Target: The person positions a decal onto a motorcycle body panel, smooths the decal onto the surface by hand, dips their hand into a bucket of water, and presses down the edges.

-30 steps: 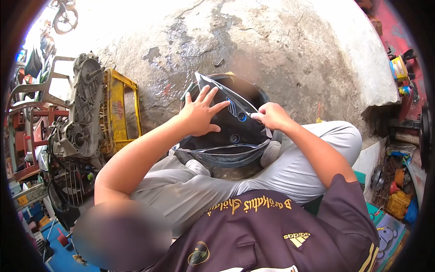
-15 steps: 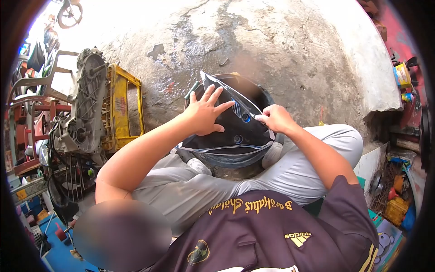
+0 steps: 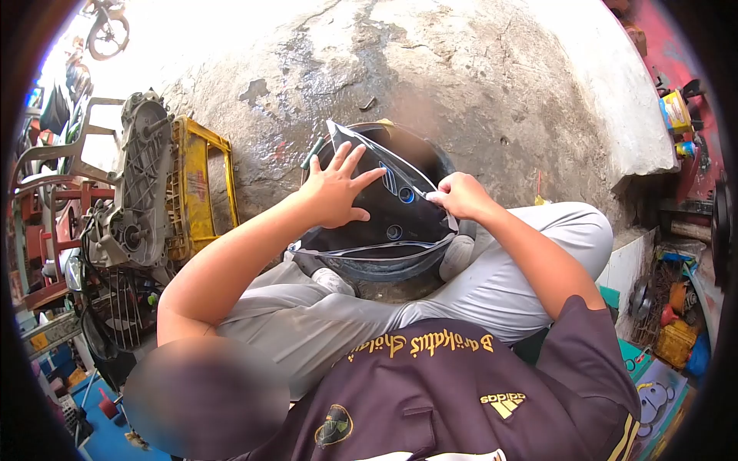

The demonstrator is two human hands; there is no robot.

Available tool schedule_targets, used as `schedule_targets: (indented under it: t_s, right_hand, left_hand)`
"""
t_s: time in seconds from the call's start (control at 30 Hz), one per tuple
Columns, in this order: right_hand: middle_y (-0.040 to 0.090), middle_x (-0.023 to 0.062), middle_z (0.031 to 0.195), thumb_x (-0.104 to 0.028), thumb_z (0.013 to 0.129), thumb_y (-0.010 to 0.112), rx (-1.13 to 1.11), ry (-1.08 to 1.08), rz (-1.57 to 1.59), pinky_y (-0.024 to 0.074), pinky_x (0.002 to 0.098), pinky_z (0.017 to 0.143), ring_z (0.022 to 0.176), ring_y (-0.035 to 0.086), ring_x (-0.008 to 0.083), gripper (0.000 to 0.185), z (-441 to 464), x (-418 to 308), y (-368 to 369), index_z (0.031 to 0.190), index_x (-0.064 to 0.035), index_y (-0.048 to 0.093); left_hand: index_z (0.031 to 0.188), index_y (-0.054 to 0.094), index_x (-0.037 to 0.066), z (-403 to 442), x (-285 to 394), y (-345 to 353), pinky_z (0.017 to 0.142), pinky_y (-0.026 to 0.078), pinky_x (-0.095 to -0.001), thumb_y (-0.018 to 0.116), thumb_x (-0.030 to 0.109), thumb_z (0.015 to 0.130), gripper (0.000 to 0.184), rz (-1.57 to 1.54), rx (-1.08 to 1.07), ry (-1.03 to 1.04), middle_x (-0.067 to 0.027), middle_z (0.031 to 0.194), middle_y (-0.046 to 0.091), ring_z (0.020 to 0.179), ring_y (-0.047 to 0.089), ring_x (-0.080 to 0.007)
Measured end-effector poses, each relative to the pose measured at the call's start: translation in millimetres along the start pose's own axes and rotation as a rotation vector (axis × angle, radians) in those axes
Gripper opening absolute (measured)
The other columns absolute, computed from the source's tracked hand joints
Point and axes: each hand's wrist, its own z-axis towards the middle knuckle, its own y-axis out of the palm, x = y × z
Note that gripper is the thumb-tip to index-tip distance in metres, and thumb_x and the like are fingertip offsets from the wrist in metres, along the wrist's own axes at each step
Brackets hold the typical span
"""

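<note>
A black, pointed plastic panel with pale edges and blue-and-white markings rests over a round dark basin between my feet. My left hand lies on the panel's left part, its fingers spread. At the panel's right edge, my right hand is closed in a pinch. Something small and whitish shows at its fingertips, too small to name. The panel hides much of the basin's inside.
A yellow crate and a grey metal engine casing stand on the left. A concrete ledge rises at the right, above assorted parts. Wet patches mark the concrete floor.
The whole view has shifted slightly, so most things sit a little further left. My left hand stays spread on the panel, and my right hand keeps its pinch at the edge.
</note>
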Motion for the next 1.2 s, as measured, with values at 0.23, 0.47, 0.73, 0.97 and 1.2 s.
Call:
schedule_targets:
  t_s: [0.23,0.47,0.73,0.97,1.2]
  right_hand:
    - [0.073,0.0181,0.075,-0.042,0.088,0.081,0.001,-0.024,-0.020,0.0542,0.0445,0.071,0.073,0.072,0.0329,0.039,-3.5,-2.4,-0.6,0.075,-0.0054,0.075]
    - [0.072,0.0181,0.075,-0.042,0.091,0.080,-0.013,-0.010,0.026,0.0541,0.0451,0.071,0.073,0.072,0.0339,0.039,3.5,0.9,2.6,0.077,-0.0059,0.076]
    - [0.076,0.0188,0.084,-0.049,0.094,0.076,-0.042,0.022,-0.079,0.0560,0.0471,0.076,0.081,0.075,0.0361,0.042,-3.0,-7.8,-0.3,0.086,-0.0077,0.081]
    - [0.078,0.0179,0.088,-0.050,0.095,0.074,-0.050,0.004,-0.101,0.0572,0.0472,0.081,0.086,0.076,0.0362,0.043,0.5,-4.8,1.1,0.089,-0.0075,0.082]
    - [0.078,0.0175,0.091,-0.050,0.095,0.074,-0.076,0.024,-0.067,0.0574,0.0469,0.081,0.089,0.076,0.0359,0.043,-4.1,-5.3,-4.3,0.093,-0.0079,0.082]
  left_hand:
    - [0.168,0.029,0.036,-0.3,0.3,0.0,0.117,0.024,-0.0798,0.078,0.055,0.091,0.094,0.014,-0.003,-0.007,-0.0205,0.178,0.012,0.165,0.009,-0.0424]
    - [0.168,0.029,0.036,-0.7,0.3,-1.2,0.117,0.024,-0.0798,0.078,0.054,0.091,0.094,0.007,0.002,0.000,-0.0205,0.178,0.012,0.165,0.009,-0.0424]
    - [0.168,0.028,0.036,-0.6,1.0,-2.3,0.117,0.026,-0.0796,0.076,0.056,0.091,0.093,0.038,-0.010,-0.010,-0.0192,0.178,0.013,0.165,0.009,-0.0418]
    - [0.168,0.028,0.037,-0.3,0.9,-3.6,0.117,0.026,-0.0797,0.078,0.055,0.091,0.094,0.022,-0.017,-0.007,-0.0206,0.177,0.012,0.165,0.010,-0.0428]
    - [0.168,0.028,0.037,-0.1,-0.3,0.6,0.117,0.027,-0.0798,0.077,0.056,0.090,0.094,0.045,0.007,0.000,-0.0205,0.177,0.013,0.164,0.010,-0.0427]
